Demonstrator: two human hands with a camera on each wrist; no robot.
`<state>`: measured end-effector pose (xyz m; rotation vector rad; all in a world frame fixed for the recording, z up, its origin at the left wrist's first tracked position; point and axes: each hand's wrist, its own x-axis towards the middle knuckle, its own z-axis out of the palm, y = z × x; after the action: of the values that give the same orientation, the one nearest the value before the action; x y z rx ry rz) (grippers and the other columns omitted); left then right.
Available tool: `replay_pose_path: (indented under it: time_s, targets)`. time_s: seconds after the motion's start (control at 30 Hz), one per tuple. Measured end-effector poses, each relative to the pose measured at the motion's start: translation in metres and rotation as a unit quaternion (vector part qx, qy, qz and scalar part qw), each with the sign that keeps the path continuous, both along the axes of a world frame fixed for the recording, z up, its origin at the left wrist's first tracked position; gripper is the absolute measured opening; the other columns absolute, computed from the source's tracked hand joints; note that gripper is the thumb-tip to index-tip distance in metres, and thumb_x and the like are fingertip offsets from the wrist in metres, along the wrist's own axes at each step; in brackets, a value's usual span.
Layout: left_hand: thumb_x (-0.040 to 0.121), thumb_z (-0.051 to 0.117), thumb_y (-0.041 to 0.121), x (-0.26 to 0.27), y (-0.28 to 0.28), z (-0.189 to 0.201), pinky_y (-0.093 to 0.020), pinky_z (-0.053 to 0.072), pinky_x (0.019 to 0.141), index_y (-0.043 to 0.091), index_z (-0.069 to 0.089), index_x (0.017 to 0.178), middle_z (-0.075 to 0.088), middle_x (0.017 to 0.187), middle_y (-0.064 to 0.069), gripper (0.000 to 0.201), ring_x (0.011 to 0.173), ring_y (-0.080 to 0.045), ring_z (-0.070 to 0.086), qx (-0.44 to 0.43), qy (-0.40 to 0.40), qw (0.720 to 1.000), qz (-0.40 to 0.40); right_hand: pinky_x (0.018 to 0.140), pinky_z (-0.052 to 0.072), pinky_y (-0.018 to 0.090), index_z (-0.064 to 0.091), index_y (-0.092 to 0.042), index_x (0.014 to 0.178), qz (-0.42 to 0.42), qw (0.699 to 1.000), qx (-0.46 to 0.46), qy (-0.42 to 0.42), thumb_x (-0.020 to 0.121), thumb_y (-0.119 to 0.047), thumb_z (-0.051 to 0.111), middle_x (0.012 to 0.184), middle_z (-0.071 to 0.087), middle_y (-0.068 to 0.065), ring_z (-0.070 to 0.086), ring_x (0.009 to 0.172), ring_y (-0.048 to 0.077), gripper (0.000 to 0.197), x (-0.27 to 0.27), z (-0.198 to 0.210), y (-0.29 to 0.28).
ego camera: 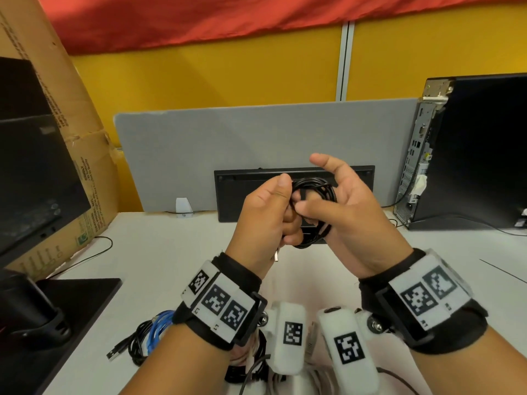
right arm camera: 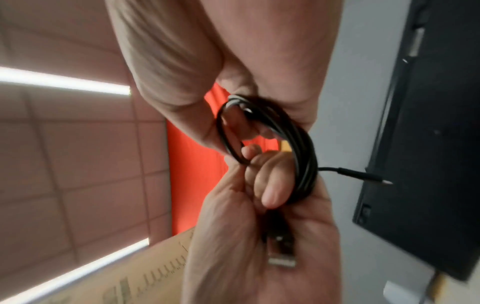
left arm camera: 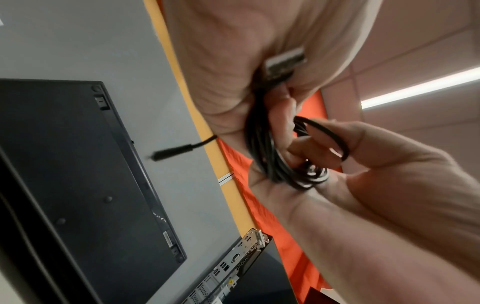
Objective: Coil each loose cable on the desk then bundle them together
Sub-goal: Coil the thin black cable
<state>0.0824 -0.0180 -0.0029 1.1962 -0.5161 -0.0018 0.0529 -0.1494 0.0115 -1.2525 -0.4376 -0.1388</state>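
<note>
Cables [ego camera: 148,336] at the bottom left of the head view, black and blue, coiled on the white surface [ego camera: 159,252] beside the left wrist band, a USB plug poking out toward the lower left. More pale and dark cords at the bottom centre, partly hidden under the wrist cameras. Mid-frame, above the surface: black cable [ego camera: 313,195] wound into a small ring, held between both hands. Left hand [ego camera: 265,218] with its grip curled round one side of the ring, USB plug [left arm camera: 284,61] tucked against the palm. Right hand [ego camera: 350,212] with fingers threaded through the ring, thumb and index finger spread upward. Small plug end [right arm camera: 363,176] sticking free of the coil. Farther back: black keyboard [ego camera: 248,195] propped against a grey divider [ego camera: 228,138]; computer tower [ego camera: 470,152] at right; cardboard box [ego camera: 57,109] at upper left.
</note>
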Motion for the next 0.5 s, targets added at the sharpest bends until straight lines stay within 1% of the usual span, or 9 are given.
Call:
replay_pose_path:
  time_s: [0.1,0.17,0.2,0.23,0.27,0.33,0.37,0.43,0.5]
  targets:
    - [0.102,0.04,0.034,0.002,0.001,0.0,-0.02,0.023,0.04,0.012,0.05,0.078,0.03,0.067,-0.017,0.034,0.049,-0.014,0.019,0.024,-0.01,0.999,0.048,0.065,0.052,0.023,0.039,-0.035,0.133,-0.063,0.987,-0.138,-0.05,0.075,0.004,0.059,0.071,0.06,-0.008,0.061,0.067,0.007,0.072,-0.001,0.002,-0.001]
    - [0.102,0.041,0.033,0.004,0.003,0.001,-0.019,0.024,0.039,0.012,0.049,0.077,0.028,0.059,-0.011,0.034,0.045,-0.012,0.022,0.034,-0.026,0.996,0.08,0.067,0.052,0.021,0.037,-0.035,0.137,-0.133,0.964,-0.22,-0.065,0.078,0.002,0.062,0.084,0.065,-0.005,0.064,0.074,0.005,0.074,0.001,0.003,-0.004]
    - [0.102,0.041,0.032,0.005,0.004,0.001,-0.02,0.024,0.039,0.012,0.049,0.077,0.029,0.056,-0.007,0.033,0.042,-0.012,0.023,0.036,-0.033,0.994,0.095,0.066,0.053,0.02,0.041,-0.032,0.136,-0.179,0.945,-0.268,-0.063,0.078,-0.002,0.065,0.087,0.067,-0.006,0.064,0.074,0.002,0.07,0.001,0.003,-0.005]
    - [0.102,0.041,0.031,0.006,0.005,0.002,-0.021,0.024,0.039,0.012,0.048,0.077,0.03,0.054,-0.004,0.033,0.041,-0.011,0.024,0.038,-0.037,0.993,0.109,0.065,0.053,0.02,0.048,-0.027,0.132,-0.222,0.922,-0.314,-0.053,0.078,-0.007,0.068,0.085,0.068,-0.007,0.065,0.071,0.0,0.062,0.001,0.004,-0.007]
    - [0.103,0.041,0.03,0.007,0.006,0.002,-0.022,0.024,0.039,0.012,0.048,0.077,0.029,0.053,-0.002,0.033,0.041,-0.011,0.024,0.043,-0.041,0.991,0.124,0.065,0.055,0.025,0.056,-0.022,0.124,-0.248,0.905,-0.344,-0.037,0.078,-0.011,0.07,0.079,0.07,-0.005,0.066,0.067,0.001,0.05,0.002,0.005,-0.01]
    - [0.103,0.041,0.03,0.009,0.006,0.0,-0.024,0.024,0.04,0.011,0.048,0.076,0.028,0.053,-0.001,0.033,0.042,-0.011,0.024,0.068,-0.054,0.983,0.162,0.064,0.061,0.036,0.069,-0.015,0.099,-0.258,0.9,-0.352,-0.004,0.08,-0.012,0.07,0.065,0.072,-0.001,0.07,0.06,0.01,0.019,0.003,0.005,-0.013]
    - [0.103,0.041,0.03,0.009,0.006,-0.002,-0.025,0.025,0.041,0.011,0.047,0.076,0.028,0.054,-0.001,0.033,0.043,-0.012,0.024,0.086,-0.062,0.977,0.184,0.063,0.061,0.037,0.071,-0.016,0.087,-0.251,0.902,-0.35,0.007,0.082,-0.011,0.069,0.062,0.072,0.001,0.07,0.057,0.014,0.007,0.002,0.006,-0.013]
    - [0.103,0.041,0.03,0.011,0.005,-0.004,-0.028,0.025,0.044,0.011,0.047,0.075,0.028,0.056,-0.002,0.034,0.047,-0.014,0.024,0.106,-0.072,0.968,0.218,0.055,0.058,0.032,0.071,-0.018,0.073,-0.242,0.905,-0.348,0.023,0.084,-0.008,0.068,0.059,0.071,0.001,0.068,0.052,0.013,0.015,0.002,0.007,-0.014]
    - [0.103,0.041,0.03,0.012,0.006,-0.005,-0.03,0.026,0.045,0.012,0.047,0.075,0.029,0.057,-0.003,0.034,0.049,-0.016,0.025,0.103,-0.075,0.964,0.235,0.046,0.048,0.022,0.074,-0.014,0.074,-0.209,0.935,-0.28,0.061,0.085,-0.003,0.066,0.056,0.068,0.0,0.059,0.045,0.007,0.017,0.002,0.01,-0.014]
